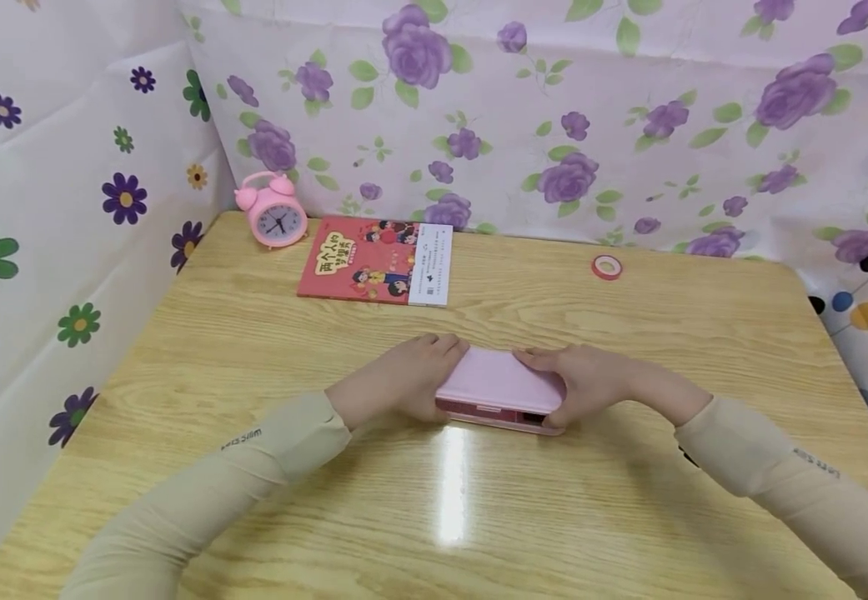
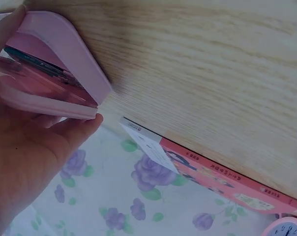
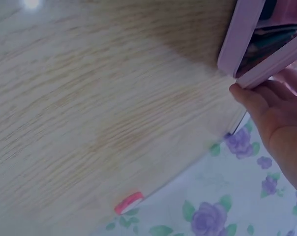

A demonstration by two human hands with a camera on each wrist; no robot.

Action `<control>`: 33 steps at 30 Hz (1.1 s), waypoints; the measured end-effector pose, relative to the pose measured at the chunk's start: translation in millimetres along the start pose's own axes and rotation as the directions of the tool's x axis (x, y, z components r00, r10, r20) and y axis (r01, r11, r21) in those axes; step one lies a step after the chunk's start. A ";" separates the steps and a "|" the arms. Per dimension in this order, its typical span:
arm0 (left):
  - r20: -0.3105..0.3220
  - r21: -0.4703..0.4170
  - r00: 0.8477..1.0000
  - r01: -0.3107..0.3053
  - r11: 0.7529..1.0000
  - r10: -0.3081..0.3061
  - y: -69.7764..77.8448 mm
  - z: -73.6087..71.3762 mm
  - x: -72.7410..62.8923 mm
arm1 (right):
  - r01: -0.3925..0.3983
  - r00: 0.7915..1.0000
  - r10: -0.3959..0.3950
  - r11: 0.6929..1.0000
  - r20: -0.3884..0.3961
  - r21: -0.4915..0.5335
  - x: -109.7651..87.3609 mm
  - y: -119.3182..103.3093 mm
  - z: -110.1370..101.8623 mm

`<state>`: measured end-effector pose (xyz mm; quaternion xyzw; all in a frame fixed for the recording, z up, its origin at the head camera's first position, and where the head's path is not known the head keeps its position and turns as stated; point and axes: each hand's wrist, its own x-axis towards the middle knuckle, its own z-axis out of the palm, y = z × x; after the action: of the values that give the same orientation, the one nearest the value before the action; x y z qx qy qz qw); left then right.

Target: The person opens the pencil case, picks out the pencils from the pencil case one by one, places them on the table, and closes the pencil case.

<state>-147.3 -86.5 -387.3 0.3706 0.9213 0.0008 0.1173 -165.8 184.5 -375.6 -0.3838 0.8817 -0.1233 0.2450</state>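
Note:
A pink pencil case (image 1: pixel 504 375) sits on the wooden table with its lid raised a little, leaving a wedge-shaped gap along the side facing me. My left hand (image 1: pixel 422 375) grips its left end, the thumb low at the front and the fingers over the lid's far corner. At the right end my right hand (image 1: pixel 591 379) holds it the same way. Dark pens (image 2: pixel 40 66) show inside the gap in the left wrist view. The right wrist view also shows the case's rim (image 3: pixel 239 39) apart from the lid (image 3: pixel 274 61), with fingertips at the lid's corner.
Behind the case lies a red book (image 1: pixel 366 260) with a white strip. A pink alarm clock (image 1: pixel 276 217) stands at the back left corner. Toward the back right is a pink roll of tape (image 1: pixel 606 267). Flowered cloth (image 1: pixel 479 108) hangs along the table's rear edge.

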 end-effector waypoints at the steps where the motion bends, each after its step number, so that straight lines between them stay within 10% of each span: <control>1: 0.001 -0.008 1.000 -0.001 1.000 0.001 -1.2 0.6 0.0 | 0.000 1.000 0.000 1.000 -0.004 0.016 -0.7 0.8 -1.1; 12: 0.035 -0.306 0.997 0.076 0.949 -0.068 -22.9 -4.9 -30.2 | -0.013 0.991 0.041 0.977 -0.126 0.213 -10.0 14.5 3.9; 19: 0.030 -0.309 0.980 0.197 0.930 -0.198 -31.0 1.2 -48.0 | 0.002 0.962 0.129 0.879 -0.241 0.477 -14.7 36.3 0.8; 26: -0.014 -0.276 0.974 0.213 0.937 -0.225 -25.4 5.0 -45.5 | 0.036 0.955 0.043 0.966 -0.295 0.258 -5.9 41.3 11.0; 33: 0.027 -0.283 0.965 0.257 0.924 -0.260 -23.6 4.0 -44.0 | 0.099 0.981 -0.057 0.968 -0.183 0.229 -14.8 34.3 11.5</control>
<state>-131.8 -134.0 -383.8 0.2252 0.9531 0.1195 0.1634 -172.2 218.2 -394.2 -0.3737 0.8630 -0.2705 0.2057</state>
